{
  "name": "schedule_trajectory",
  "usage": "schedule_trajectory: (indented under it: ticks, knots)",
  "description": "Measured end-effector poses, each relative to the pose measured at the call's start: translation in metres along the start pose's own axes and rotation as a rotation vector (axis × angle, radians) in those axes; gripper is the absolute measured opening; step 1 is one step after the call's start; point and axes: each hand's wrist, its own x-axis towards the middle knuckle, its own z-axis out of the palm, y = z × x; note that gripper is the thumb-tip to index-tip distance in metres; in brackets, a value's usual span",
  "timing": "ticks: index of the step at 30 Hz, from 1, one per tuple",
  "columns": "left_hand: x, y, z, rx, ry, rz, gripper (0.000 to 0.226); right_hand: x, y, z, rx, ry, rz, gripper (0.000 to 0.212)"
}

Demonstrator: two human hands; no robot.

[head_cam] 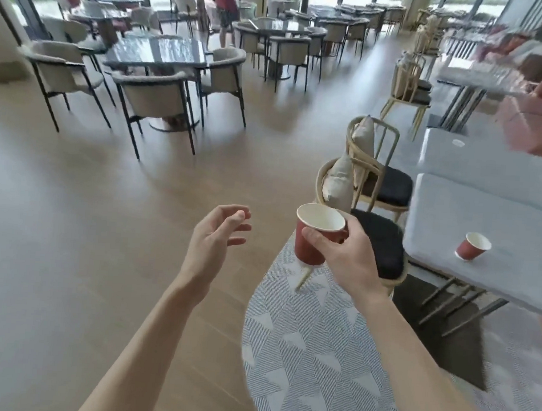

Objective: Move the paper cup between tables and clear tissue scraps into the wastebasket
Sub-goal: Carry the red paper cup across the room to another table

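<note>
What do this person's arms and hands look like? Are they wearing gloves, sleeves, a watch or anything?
Both arms are bare as far up as the picture shows: no sleeves in view. The left hand and right hand wear no gloves, and no watch, bracelet or ring can be seen on either wrist or on the fingers. No markings or tags show.

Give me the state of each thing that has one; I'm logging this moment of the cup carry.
Held paper cup: upright, looks empty, lifted off any table.
Right hand: grips the held paper cup around its side.
Left hand: holds nothing, fingers loosely curled.
Second paper cup: standing on the grey table, untouched; it looks tilted in this wide-angle view.
</note>
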Motion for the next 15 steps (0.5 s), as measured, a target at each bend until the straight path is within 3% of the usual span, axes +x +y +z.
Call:
schedule_trajectory:
  ticks: [6, 15]
  knots:
    - [0.116, 0.002, -0.009, -0.017, -0.141, -0.005, 0.018, 0.08, -0.011, 0.054, -0.031, 0.089, 0.018, 0.056]
    - [0.33, -0.036, -0.013, 0.014, -0.317, -0.036, 0.024, 0.275, 0.019, 0.136, 0.145, 0.051, 0.028, 0.044]
